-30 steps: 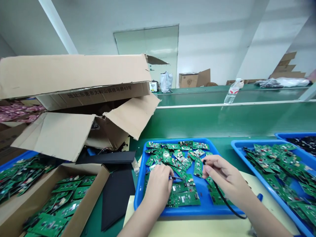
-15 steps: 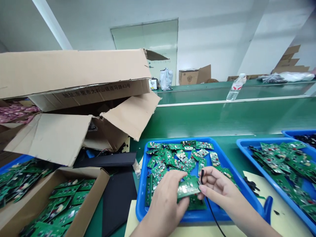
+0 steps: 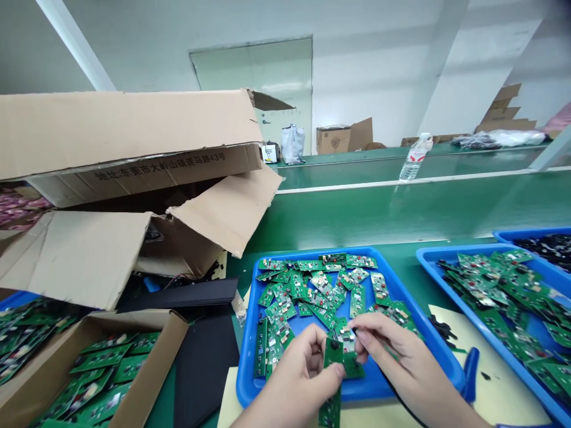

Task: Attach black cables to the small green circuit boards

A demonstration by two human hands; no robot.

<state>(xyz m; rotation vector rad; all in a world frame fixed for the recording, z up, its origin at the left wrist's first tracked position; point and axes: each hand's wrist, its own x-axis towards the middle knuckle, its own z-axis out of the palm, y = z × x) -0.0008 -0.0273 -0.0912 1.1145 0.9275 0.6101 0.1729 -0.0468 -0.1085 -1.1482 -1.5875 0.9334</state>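
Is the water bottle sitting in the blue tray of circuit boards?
No, the plastic water bottle stands on the far green bench, well beyond the blue tray.

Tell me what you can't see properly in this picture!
In the head view:
- Green circuit board in the left hand: fingers hide its middle, and the bottom edge cuts off its lower end.
- Thin black cable: the right hand and forearm hide most of it.
- Tiny parts on boards in the blue plastic tray: too small to read.

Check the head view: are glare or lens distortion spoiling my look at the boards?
Head view: wide-angle distortion bends the green bench panel edges, with soft pale glare across it; the circuit boards in the blue tray remain sharp, without strong glare.
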